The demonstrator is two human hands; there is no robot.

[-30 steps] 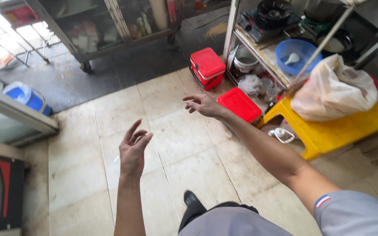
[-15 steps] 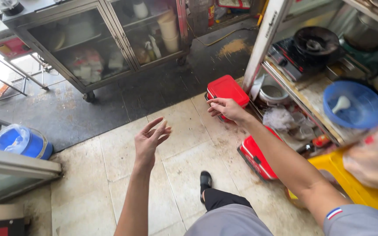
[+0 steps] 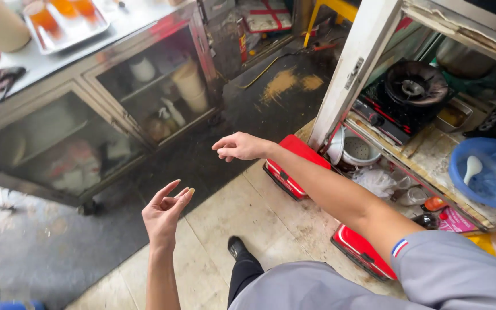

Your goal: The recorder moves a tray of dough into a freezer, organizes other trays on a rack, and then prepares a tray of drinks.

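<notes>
Both hands empty. Right hand [image 3: 239,146] reaches forward at arm's length, fingers loosely curled in on nothing, hovering above the dark floor [image 3: 202,166] just beside the nearer red case [image 3: 291,166]. Left hand [image 3: 165,212] is raised palm-up, fingers spread and relaxed, holding nothing, over the edge where the pale tiles [image 3: 259,224] meet the dark floor. Against the earlier frames, the view has swung left and closer: the glass-fronted steel cabinet [image 3: 87,132] now fills the upper left, where before it sat far off at the top. The right hand was over the red cases; now it is past them, toward the cabinet. A second red case [image 3: 360,250] lies under the forearm. The gas stove [image 3: 403,97] and blue basin [image 3: 486,172] sit on the shelf to the right, well apart from both hands. Judged: the person is turning toward the cabinet.
</notes>
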